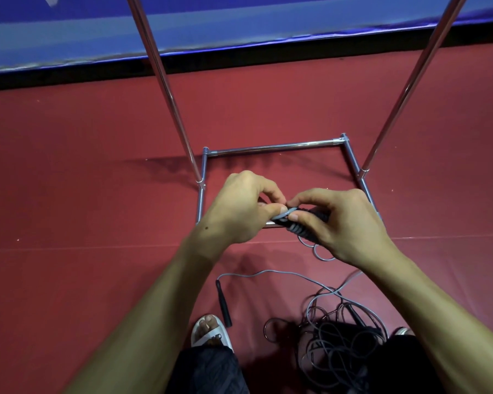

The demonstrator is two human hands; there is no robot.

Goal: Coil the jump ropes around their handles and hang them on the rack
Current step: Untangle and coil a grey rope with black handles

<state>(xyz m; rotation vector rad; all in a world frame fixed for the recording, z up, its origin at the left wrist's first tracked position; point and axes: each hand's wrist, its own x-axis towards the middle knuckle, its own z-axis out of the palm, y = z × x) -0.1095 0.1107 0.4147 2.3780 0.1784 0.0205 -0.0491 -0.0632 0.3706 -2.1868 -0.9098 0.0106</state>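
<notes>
Left hand (pixel 239 207) and right hand (pixel 346 223) meet close together in front of the body, both closed on one jump rope bundle of black handles wound with grey cord (pixel 296 227). The left hand's thumb and forefinger pinch a flattened turn of the grey cord at the bundle's left end, the other fingers curled in behind. The right hand's fingers wrap over the bundle from above, its thumb tip pressed on the cord just beside the left thumb, so most of the handles are hidden under its palm. A few slack loops of grey cord (pixel 323 260) hang out below the right hand.

Beyond and beneath the hands stands the chrome tubular metal rack (pixel 276 147). Its rectangular base frame lies on the floor, with the far bar past the knuckles and the side bars running down to the left and right of the hands. Two shiny uprights rise from the side bars and leave the top of the view. Under everything is the dark red matted floor (pixel 69 194); past the rack runs a blue padded wall covering (pixel 239 24) with a black strip along its foot.

Nearer the person, under the right forearm, a loose tangle of grey jump rope cords (pixel 336 317) lies on the floor. One cord trails left from it to a slim black rope handle (pixel 223 304) lying between the two forearms. Just beside that handle's near end is a foot in a white slide sandal (pixel 211 332), with dark trousers (pixel 208 371) below it.
</notes>
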